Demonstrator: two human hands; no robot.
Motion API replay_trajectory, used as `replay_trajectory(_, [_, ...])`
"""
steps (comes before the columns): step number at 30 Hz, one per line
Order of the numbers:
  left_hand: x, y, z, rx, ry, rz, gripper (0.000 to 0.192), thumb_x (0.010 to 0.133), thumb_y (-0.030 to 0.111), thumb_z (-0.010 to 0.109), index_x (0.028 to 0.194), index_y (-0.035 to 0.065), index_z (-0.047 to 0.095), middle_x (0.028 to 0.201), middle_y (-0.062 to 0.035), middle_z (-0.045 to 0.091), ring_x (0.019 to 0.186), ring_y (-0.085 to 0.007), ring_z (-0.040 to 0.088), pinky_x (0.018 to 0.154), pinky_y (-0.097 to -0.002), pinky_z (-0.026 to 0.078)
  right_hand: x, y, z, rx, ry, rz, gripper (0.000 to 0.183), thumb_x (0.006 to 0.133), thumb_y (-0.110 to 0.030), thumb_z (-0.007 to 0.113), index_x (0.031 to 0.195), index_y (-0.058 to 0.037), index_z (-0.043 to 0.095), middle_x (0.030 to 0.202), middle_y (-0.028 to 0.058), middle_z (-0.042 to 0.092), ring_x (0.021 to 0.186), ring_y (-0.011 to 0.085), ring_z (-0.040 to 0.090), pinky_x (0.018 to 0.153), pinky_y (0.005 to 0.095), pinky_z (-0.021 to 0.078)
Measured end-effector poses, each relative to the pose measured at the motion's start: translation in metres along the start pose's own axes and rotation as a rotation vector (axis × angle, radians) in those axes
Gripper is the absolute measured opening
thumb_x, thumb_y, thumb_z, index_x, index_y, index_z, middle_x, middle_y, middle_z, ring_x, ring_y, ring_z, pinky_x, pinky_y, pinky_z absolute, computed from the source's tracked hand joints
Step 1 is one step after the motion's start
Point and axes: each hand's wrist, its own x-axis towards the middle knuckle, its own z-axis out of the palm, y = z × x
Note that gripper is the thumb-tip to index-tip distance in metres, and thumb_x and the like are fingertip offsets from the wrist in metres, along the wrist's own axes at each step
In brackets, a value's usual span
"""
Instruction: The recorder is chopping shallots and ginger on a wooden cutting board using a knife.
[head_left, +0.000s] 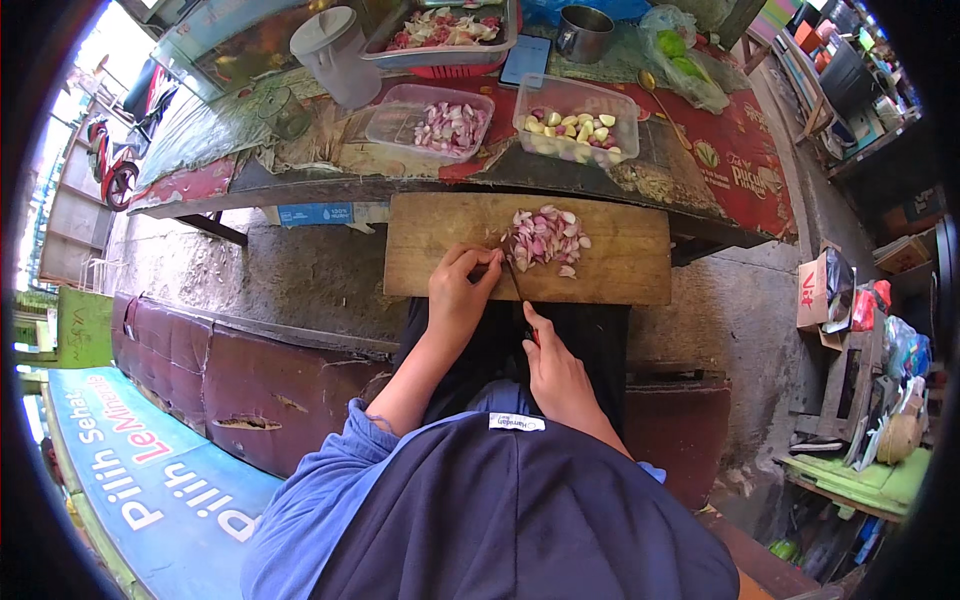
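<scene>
A wooden cutting board (622, 255) lies across my lap, with a heap of sliced shallots (547, 236) on it. My left hand (463, 289) pinches a small piece, probably shallot, at the heap's left edge. Its fingertips are close to the blade of a knife (514, 277). My right hand (553, 360) grips the knife's handle at the board's near edge, the blade pointing away from me. Beyond the board, a clear plastic container (386, 124) holds more sliced shallots, and a second plastic container (634, 139) holds whole peeled cloves and small shallots.
On the worn table (330, 176) stand a plastic pitcher (341, 67), a glass (283, 112), a tray of peelings (442, 56), a phone (525, 61), a metal mug (584, 34), a spoon (664, 109) and a plastic bag with green produce (686, 60). A torn brown bench (277, 382) runs behind the board.
</scene>
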Motion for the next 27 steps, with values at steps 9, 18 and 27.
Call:
replay_trajectory(9, [-0.001, -0.001, 0.005, 0.042, 0.0, 0.025, 0.008, 0.088, 0.003, 0.077, 0.088, -0.0029, 0.072, 0.095, -0.014, 0.071, 0.079, -0.0246, 0.073, 0.071, -0.0318, 0.058, 0.015, -0.004, 0.005, -0.017, 0.014, -0.019, 0.048, 0.107, -0.019, 0.047, 0.153, -0.017, 0.034, 0.129, 0.027, 0.062, 0.105, 0.0512, 0.064, 0.085, 0.0559, 0.0551])
replay_trajectory(18, [-0.001, -0.004, 0.004, 0.053, 0.001, 0.043, 0.009, 0.086, 0.003, 0.077, 0.086, -0.0028, 0.07, 0.093, -0.0139, 0.07, 0.078, -0.0263, 0.072, 0.07, -0.0334, 0.058, 0.013, -0.005, -0.002, -0.02, 0.0, -0.048, 0.047, 0.107, -0.019, 0.046, 0.153, -0.0167, 0.035, 0.131, 0.0265, 0.061, 0.107, 0.0503, 0.064, 0.086, 0.0556, 0.0554])
replay_trajectory(27, [-0.002, -0.005, 0.002, 0.047, 0.016, 0.093, 0.011, 0.086, 0.004, 0.076, 0.085, -0.0021, 0.067, 0.093, -0.0125, 0.068, 0.075, -0.0261, 0.071, 0.067, -0.0342, 0.056, 0.006, -0.002, -0.007, -0.008, -0.009, -0.046, 0.047, 0.107, -0.021, 0.046, 0.153, -0.0179, 0.035, 0.129, 0.0257, 0.062, 0.104, 0.0488, 0.066, 0.084, 0.0549, 0.0559])
